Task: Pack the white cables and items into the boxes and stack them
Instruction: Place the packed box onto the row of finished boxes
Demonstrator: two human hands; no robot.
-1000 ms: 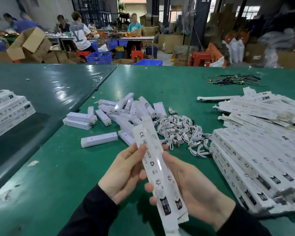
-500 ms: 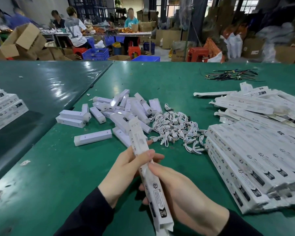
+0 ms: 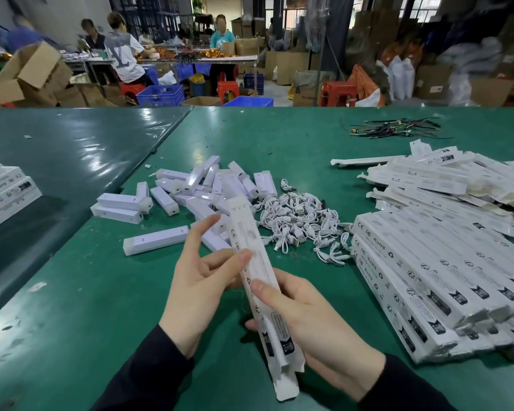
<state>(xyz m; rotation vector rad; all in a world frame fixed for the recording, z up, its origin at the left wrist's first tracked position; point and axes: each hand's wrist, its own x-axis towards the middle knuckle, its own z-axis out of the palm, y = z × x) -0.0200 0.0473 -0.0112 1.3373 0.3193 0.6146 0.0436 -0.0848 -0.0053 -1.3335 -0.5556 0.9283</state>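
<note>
A long white printed box (image 3: 257, 271) is held upright and tilted over the green table (image 3: 72, 307), its near end flap open. My left hand (image 3: 201, 287) pinches its upper part between thumb and fingers. My right hand (image 3: 307, 321) grips its lower half with the thumb on the front face. Behind the box lies a heap of white bar-shaped items (image 3: 196, 191), and to its right a tangle of white cables (image 3: 300, 221).
Filled and flat white boxes (image 3: 445, 262) are stacked along the right. More packed boxes (image 3: 3, 191) sit at the far left. A bundle of dark wires (image 3: 392, 130) lies far right. People work at tables behind, among cartons and blue crates.
The box has been turned and squeezed from a flat sleeve into a narrower, opened shape. Both hands shifted their grip on it, and the view has drawn a little closer to the table.
</note>
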